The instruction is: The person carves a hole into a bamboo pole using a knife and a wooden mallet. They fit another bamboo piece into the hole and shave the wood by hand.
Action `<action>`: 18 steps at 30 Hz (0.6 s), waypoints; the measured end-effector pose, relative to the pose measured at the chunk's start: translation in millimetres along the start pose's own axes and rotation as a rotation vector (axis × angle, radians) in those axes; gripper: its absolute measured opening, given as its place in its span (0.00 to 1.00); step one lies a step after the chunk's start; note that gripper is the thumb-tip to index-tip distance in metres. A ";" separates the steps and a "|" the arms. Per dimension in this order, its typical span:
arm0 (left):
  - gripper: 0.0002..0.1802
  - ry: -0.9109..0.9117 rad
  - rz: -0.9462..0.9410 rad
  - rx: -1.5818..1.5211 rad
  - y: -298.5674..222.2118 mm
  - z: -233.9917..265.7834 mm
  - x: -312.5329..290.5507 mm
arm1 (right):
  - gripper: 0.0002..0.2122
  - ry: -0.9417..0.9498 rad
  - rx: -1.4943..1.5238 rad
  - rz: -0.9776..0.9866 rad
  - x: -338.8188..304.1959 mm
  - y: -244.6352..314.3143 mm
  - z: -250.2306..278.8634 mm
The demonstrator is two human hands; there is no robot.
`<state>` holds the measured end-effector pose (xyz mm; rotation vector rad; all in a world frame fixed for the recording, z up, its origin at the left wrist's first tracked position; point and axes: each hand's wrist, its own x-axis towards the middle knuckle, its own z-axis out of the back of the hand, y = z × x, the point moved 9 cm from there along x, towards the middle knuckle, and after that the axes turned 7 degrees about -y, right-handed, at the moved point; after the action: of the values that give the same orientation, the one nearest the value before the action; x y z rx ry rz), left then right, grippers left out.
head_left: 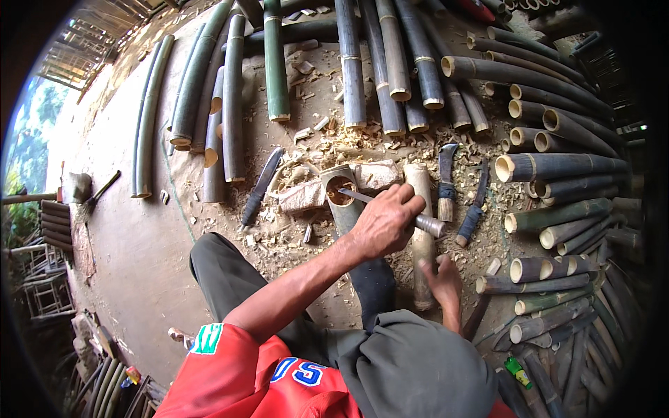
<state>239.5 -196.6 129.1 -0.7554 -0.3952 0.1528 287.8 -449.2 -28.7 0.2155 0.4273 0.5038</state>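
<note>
My left hand (387,219) is closed round a chisel-like tool (430,225) with a thick grey handle. Its narrow metal blade reaches into the hollow cut at the end of a bamboo tube (342,212). That tube lies between two pale, chipped wooden blocks (301,198). Beside the handle, a round pale wooden club (422,244) lies lengthwise on the floor. At the club's near end my right hand (446,280) has its thumb and a finger spread apart, with one fingertip over the club's side. The rest of its fingers are partly hidden.
Left of the blocks lies a knife (263,184) with a wrapped handle. Two more blades, a machete (447,181) and a slimmer knife (475,209), lie at the right. Bamboo poles (277,76) line the far side, and stacked tubes (550,167) fill the right. Wood shavings cover the floor.
</note>
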 end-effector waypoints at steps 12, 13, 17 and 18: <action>0.12 0.066 0.395 0.107 58.3 -39.6 6.1 | 0.37 0.190 1.060 -0.219 -24.9 4.7 0.7; 0.13 0.074 0.392 0.101 61.3 -38.7 9.5 | 0.34 0.057 1.125 -0.228 -29.6 10.5 14.2; 0.15 -0.019 0.444 0.027 71.3 -22.3 18.2 | 0.33 0.110 1.273 -0.289 -39.0 37.1 61.6; 0.16 -0.017 0.454 0.027 72.3 -20.6 20.6 | 0.35 0.039 1.270 -0.275 -41.6 38.6 76.0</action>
<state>267.1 -151.9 71.4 -0.8087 -0.2317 0.5895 272.7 -444.5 64.8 1.3491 0.7602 -0.1015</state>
